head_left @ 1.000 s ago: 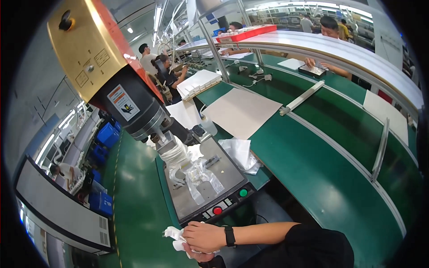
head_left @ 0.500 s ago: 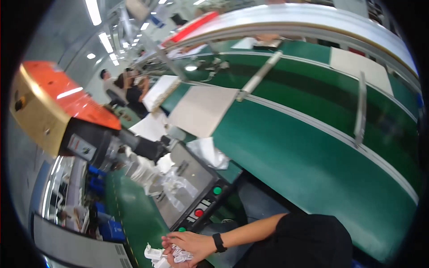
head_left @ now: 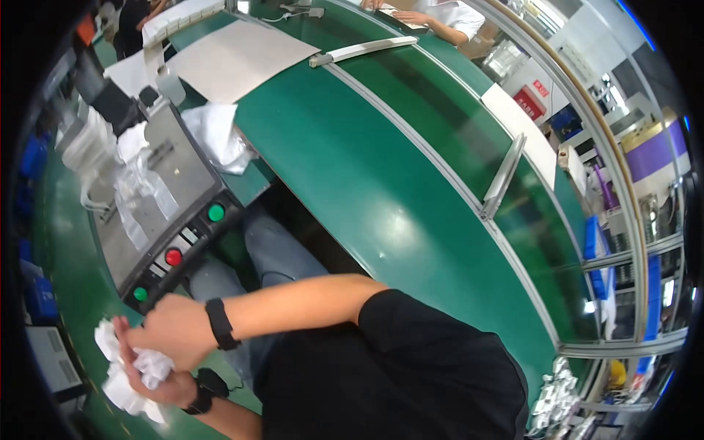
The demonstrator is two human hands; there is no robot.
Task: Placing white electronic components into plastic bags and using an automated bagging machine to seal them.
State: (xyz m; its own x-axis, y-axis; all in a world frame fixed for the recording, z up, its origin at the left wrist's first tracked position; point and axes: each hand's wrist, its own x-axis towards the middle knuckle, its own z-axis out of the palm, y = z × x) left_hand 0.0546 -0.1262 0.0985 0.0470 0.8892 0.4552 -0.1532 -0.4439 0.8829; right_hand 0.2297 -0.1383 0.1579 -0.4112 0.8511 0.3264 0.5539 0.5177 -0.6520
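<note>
Low at the left, my left hand (head_left: 176, 387) is closed around a bundle of coiled white cable (head_left: 154, 368). White power adapters (head_left: 123, 390) with the cable stick out past its fingers, blurred. My right hand (head_left: 176, 328) is bent over the same bundle from above, its curled fingers smeared and partly hidden. What sits in its grip does not show. Each wrist wears a black band. Just above the hands is a grey machine plate (head_left: 121, 257), its front panel fitted with a red button (head_left: 173, 257) and two green buttons (head_left: 216, 213).
Clear plastic bags (head_left: 143, 194) lie on the machine plate, and a white bag (head_left: 220, 139) beside it. A long green bench (head_left: 381, 191) curves away rightward, with a pale sheet (head_left: 242, 59) and metal rails. Across it are a co-worker's hands (head_left: 411, 16). Silvery bundles (head_left: 555, 392) stand at lower right.
The view has turned, so the machine sits further left and more of the right side shows. My hands appear higher and further left, still around the white cable bundle. My left forearm now shows.
</note>
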